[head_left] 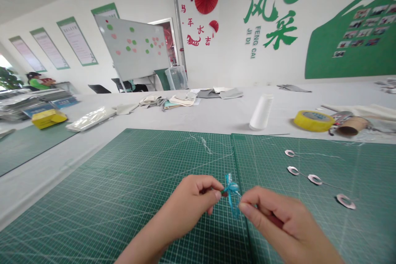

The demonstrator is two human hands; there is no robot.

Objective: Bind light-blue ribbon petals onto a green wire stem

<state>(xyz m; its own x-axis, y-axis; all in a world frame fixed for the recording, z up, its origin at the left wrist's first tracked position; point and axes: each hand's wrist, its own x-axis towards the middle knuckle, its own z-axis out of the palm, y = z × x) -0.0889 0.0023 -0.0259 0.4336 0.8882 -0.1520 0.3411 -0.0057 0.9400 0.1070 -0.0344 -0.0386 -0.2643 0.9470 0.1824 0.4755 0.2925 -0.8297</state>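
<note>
Head view gives me the left hand [192,204] and right hand [278,218], fingertips [215,194] pinched tight on a blue ribbon bow [231,189] above the green cutting mat [123,165].

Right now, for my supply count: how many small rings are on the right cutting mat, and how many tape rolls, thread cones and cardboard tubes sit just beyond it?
Small rings: 4
Yellow tape rolls: 1
White thread cones: 1
Cardboard tubes: 1
Total: 7
</note>
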